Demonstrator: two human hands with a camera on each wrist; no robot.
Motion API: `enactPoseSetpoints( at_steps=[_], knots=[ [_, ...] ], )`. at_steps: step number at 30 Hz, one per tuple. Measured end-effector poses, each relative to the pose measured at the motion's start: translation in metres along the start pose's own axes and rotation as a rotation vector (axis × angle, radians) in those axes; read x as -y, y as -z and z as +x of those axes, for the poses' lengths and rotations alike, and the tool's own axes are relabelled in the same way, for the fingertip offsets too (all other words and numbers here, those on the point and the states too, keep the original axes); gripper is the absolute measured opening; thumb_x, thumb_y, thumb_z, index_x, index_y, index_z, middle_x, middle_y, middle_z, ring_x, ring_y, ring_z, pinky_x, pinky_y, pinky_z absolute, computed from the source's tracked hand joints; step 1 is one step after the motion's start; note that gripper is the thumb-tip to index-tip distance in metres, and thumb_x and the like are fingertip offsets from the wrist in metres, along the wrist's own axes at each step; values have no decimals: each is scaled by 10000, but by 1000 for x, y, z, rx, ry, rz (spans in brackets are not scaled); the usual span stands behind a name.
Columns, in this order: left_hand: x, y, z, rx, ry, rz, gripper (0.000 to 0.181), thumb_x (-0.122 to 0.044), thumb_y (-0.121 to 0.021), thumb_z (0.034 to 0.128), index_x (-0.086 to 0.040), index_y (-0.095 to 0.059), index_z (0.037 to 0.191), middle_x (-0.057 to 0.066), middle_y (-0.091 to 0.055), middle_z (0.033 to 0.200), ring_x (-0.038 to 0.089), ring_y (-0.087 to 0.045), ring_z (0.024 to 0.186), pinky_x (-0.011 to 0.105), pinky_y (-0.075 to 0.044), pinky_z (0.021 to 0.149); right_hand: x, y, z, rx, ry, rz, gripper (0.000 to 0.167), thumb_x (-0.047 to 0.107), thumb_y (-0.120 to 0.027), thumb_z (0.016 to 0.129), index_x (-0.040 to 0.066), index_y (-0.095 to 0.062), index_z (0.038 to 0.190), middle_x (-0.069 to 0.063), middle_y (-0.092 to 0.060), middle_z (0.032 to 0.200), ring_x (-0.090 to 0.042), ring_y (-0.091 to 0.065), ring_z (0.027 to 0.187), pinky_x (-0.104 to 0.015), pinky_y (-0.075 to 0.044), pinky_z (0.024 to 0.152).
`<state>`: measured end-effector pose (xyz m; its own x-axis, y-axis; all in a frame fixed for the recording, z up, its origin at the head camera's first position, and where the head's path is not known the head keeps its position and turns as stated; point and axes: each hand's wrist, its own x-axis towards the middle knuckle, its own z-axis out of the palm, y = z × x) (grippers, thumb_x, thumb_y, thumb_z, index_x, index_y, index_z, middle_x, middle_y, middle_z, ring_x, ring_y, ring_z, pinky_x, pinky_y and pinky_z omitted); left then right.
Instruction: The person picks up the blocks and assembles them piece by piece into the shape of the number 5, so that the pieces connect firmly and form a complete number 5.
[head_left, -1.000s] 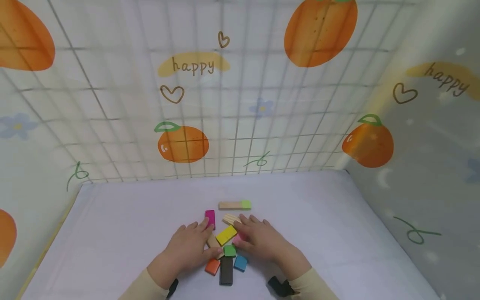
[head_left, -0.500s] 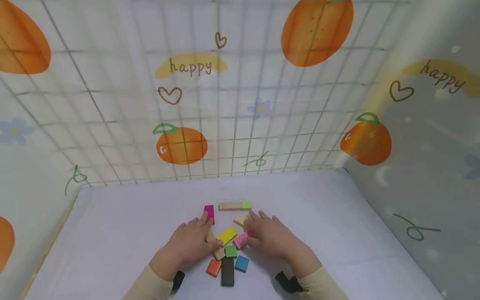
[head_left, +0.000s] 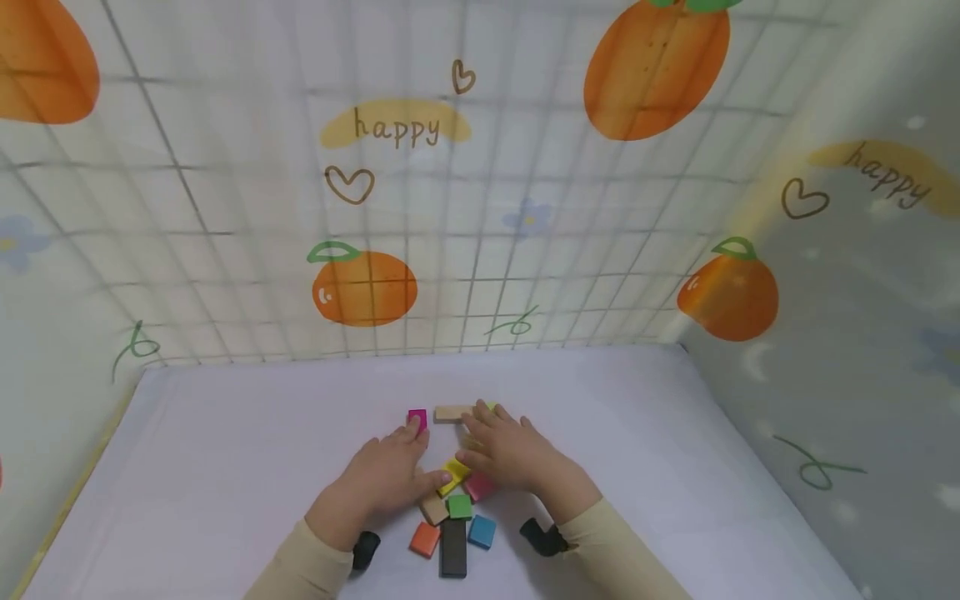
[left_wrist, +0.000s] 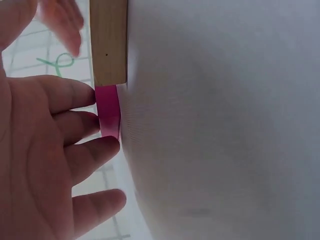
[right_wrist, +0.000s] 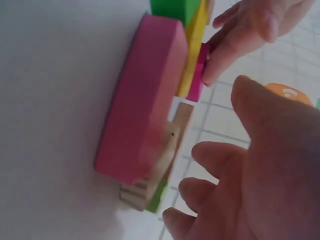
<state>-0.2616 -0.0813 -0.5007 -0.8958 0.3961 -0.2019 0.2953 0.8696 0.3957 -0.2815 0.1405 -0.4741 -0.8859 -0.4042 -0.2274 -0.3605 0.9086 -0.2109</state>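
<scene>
My left hand (head_left: 382,475) lies with fingers extended, fingertips touching a magenta block (head_left: 417,416); its thumb is over the edge of a yellow block (head_left: 453,475). A bare wooden block (head_left: 433,507) lies just below that thumb. My right hand (head_left: 517,454) reaches over the far right of the group, fingers spread, near a flat wooden block (head_left: 452,414) and a light green block (head_left: 491,407). A ridged wooden piece (right_wrist: 133,196), mostly hidden from the head view, lies beneath this hand. Close to its palm is a pink block (head_left: 477,486).
Nearer the person lie a green block (head_left: 460,506), a black block (head_left: 453,550), an orange block (head_left: 425,540) and a blue block (head_left: 482,532). All rest on a white-covered table (head_left: 247,433), with a printed curtain (head_left: 450,250) behind.
The magenta block has slid a little away from the person under my left fingertips. My right hand first shifted right, then moved left and farther forward, over the ridged piece.
</scene>
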Motion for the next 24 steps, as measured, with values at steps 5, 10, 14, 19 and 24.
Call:
enactPoseSetpoints(
  at_steps=[5,10,14,19,24],
  knots=[
    [0,1,1,15,-33,-29,915,-736,-516,903,-100,-400,1550,101,-321,1647,303,-344,1509,583,-330,1181,1,-4,2,6,-24,4,692,599,-518,983,217,-421,1551,-117,-290,1656,-441,-246,1520,-718,-229,1157],
    [3,-1,1,27,-11,-72,921,-737,-514,904,-109,-373,1564,94,-286,1663,302,-325,1519,542,-348,1184,2,-9,7,2,-18,5,687,602,-519,981,199,-453,1532,-118,-298,1652,-442,-237,1522,-714,-236,1157],
    [2,-4,1,42,5,-125,933,-735,-519,904,-106,-352,1572,93,-233,1681,318,-299,1527,542,-349,1182,1,-11,8,4,-23,0,694,609,-531,971,194,-466,1524,-107,-306,1651,-430,-239,1526,-713,-255,1149],
    [1,-6,3,45,0,-137,948,-750,-507,900,-103,-346,1574,87,-199,1690,307,-290,1531,527,-349,1185,-1,-14,10,3,-27,11,732,624,-549,954,211,-429,1547,-85,-302,1656,-408,-228,1536,-705,-263,1150],
    [0,-7,4,47,-12,-128,945,-753,-505,898,-110,-349,1573,75,-206,1689,298,-293,1532,520,-359,1181,-3,-17,11,-6,-34,12,745,635,-556,943,222,-425,1548,-77,-302,1656,-406,-228,1537,-706,-271,1145]
  ],
)
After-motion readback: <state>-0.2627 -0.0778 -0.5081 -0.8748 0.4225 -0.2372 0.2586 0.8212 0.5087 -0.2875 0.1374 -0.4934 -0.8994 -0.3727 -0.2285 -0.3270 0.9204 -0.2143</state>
